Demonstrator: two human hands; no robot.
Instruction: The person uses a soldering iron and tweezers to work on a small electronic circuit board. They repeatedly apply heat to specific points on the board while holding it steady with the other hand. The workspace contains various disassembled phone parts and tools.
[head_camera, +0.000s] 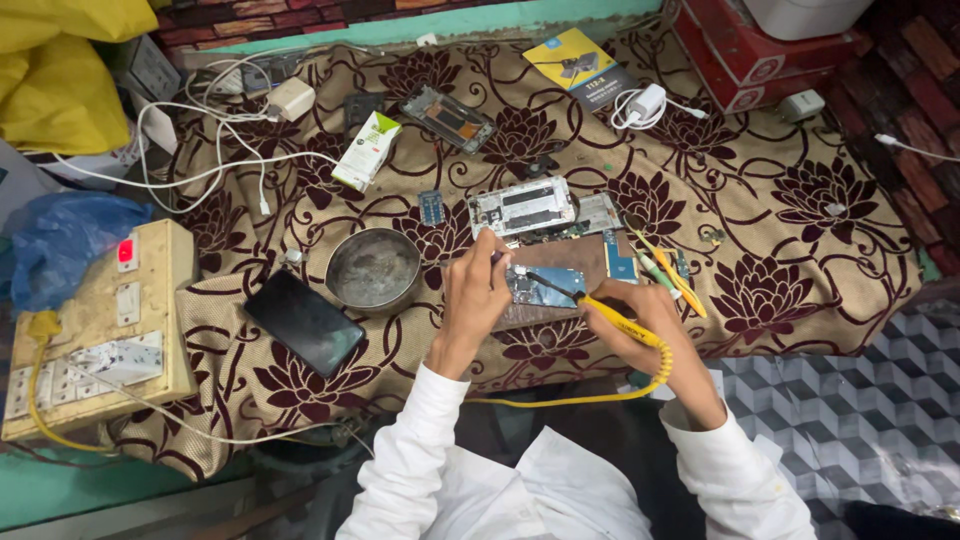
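right hand (640, 318) holding soldering iron (585, 298), tip on circuit board (545, 287)

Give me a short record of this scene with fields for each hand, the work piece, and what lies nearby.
left hand: pinches a thin tool over the circuit board
right hand: grips a yellow soldering iron, tip on the board
surface: patterned cloth
nearby: round metal bowl, dark phone, opened phone frame
far left: switch box
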